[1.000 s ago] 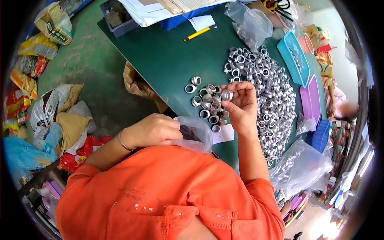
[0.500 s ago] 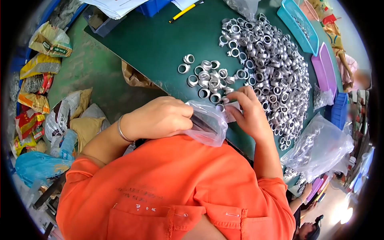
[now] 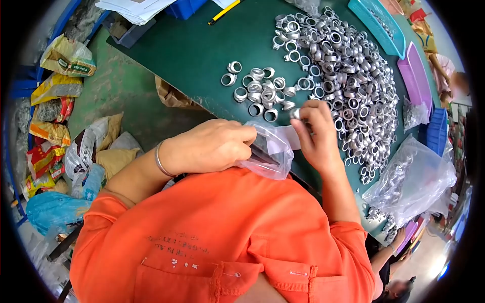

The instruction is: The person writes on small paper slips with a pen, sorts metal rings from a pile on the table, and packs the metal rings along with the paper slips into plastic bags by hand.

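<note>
My left hand (image 3: 214, 146) is closed on the rim of a clear plastic bag (image 3: 275, 169), held against my body at the table's edge. The bag's mouth faces up, and a white paper label (image 3: 284, 140) shows at its right side. Just right of the bag, my right hand (image 3: 319, 134) pinches a silver metal ring (image 3: 295, 113) between thumb and fingers. Ahead of both hands lies a small group of similar metal rings (image 3: 268, 95). A large heap of rings (image 3: 348, 76) spreads to the right.
The green table (image 3: 197, 60) carries a yellow cutter (image 3: 224, 12), a teal basket (image 3: 381, 28), a purple tray (image 3: 415, 76) and a large clear bag (image 3: 411, 182). Filled sacks (image 3: 96, 144) lie on the floor at left. Other people are at the right.
My right hand has lifted slightly away from the bag's mouth toward the rings and now has a ring at its fingertips. My left hand stays on the bag. The view has shifted a little.
</note>
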Available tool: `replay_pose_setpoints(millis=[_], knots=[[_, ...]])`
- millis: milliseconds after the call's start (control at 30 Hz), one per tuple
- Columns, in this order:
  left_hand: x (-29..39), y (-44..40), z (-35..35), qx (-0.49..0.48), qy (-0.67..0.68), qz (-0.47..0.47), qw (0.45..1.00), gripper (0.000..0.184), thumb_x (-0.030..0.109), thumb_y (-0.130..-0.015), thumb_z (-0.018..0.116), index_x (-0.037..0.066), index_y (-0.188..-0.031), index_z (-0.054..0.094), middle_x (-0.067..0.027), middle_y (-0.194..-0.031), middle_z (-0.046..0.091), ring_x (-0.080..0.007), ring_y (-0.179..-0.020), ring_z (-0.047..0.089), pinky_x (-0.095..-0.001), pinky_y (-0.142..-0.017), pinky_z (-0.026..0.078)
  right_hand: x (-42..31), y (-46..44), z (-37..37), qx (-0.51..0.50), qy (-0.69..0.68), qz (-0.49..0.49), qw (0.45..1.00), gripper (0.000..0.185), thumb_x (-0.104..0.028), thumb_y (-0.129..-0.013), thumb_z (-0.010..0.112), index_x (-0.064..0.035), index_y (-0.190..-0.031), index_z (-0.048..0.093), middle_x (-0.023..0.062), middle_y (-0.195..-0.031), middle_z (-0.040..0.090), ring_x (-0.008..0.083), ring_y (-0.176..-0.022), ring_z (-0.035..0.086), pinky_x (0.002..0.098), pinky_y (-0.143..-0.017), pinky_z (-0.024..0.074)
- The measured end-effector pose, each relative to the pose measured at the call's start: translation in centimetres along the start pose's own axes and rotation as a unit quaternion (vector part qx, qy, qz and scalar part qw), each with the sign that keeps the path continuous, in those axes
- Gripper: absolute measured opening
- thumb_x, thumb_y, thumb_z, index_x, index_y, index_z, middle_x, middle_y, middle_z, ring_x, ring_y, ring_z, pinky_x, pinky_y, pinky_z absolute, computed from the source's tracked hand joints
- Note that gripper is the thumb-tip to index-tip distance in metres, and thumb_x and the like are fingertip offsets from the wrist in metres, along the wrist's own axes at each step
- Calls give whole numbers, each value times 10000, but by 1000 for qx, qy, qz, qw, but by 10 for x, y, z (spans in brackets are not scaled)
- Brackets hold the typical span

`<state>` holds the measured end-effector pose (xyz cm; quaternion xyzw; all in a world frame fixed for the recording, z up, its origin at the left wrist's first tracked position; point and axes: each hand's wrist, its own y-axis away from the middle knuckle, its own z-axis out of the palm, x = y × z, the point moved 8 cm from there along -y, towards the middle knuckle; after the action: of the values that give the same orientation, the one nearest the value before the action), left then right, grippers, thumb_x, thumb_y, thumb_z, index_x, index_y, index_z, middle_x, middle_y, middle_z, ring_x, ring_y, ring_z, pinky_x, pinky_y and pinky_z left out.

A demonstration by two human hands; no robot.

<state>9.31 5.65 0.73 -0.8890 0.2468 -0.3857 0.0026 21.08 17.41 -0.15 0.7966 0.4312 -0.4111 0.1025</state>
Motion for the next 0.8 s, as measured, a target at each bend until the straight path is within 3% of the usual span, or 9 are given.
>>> replay_pose_setpoints(millis=[67,200,267,333,367,500,600,700,800], knots=[[2,-1,-1,9,0,1,1000,135,88,-728,643,42,-637,553,-106,-846,516,-287,-712,574,-394,-618,477,-32,-3,-11,1,-28,-34,999,174,-23,-813,704,-3,-902,555,143,-958,536,276,-799,556,333,-669,478],[3,-5,1,-17,6,-8,1000,139,100,-775,643,38,-672,574,-115,-955,563,-314,-757,581,-397,-670,494,-82,-1,3,-120,-54,-151,980,200,-38,-797,713,-9,-937,572,159,-1026,557,307,-828,598,355,-690,509],[3,-4,0,-15,-1,-17,1000,144,113,-758,654,39,-657,583,-118,-964,569,-314,-752,582,-402,-660,490,-77,-2,6,-144,-114,-103,977,195,12,-784,690,0,-954,596,154,-1016,577,312,-837,616,356,-704,518],[3,1,-2,-14,-14,-10,1000,119,99,-743,649,40,-660,588,-112,-904,546,-297,-728,581,-400,-635,487,-53,-7,-8,-40,-22,-104,993,206,56,-773,663,-5,-967,629,136,-950,587,299,-811,613,353,-686,515],[5,3,-3,-16,-20,-3,1000,93,85,-729,643,41,-663,594,-106,-844,523,-280,-703,580,-397,-610,485,-36,-8,-7,-43,10,-41,998,221,83,-761,642,-25,-953,659,132,-896,585,295,-790,612,351,-673,514],[7,7,-4,-30,-32,-3,999,88,80,-722,648,36,-666,596,-106,-826,522,-276,-698,581,-392,-604,487,-23,2,30,-138,108,-109,979,217,-44,-702,712,-66,-915,671,80,-866,565,284,-829,581,388,-709,489],[5,6,-4,-32,-41,-1,999,92,83,-712,658,33,-665,596,-102,-812,518,-276,-695,580,-385,-603,489,-13,-1,22,-81,95,-88,988,148,-85,-715,734,-56,-812,627,96,-871,566,293,-813,588,397,-693,493],[3,9,-3,-3,-3,5,1000,108,80,-705,667,28,-659,585,-100,-814,512,-279,-696,580,-389,-603,485,11,-4,4,-23,63,38,997,221,-98,-771,719,-53,-951,601,127,-894,574,332,-797,608,417,-673,508],[4,4,-2,-9,5,2,1000,110,74,-703,667,21,-664,578,-99,-823,512,-283,-696,581,-391,-602,482,-4,-14,7,11,150,-10,989,240,-77,-788,702,-47,-992,580,140,-900,576,337,-766,618,402,-641,512]])
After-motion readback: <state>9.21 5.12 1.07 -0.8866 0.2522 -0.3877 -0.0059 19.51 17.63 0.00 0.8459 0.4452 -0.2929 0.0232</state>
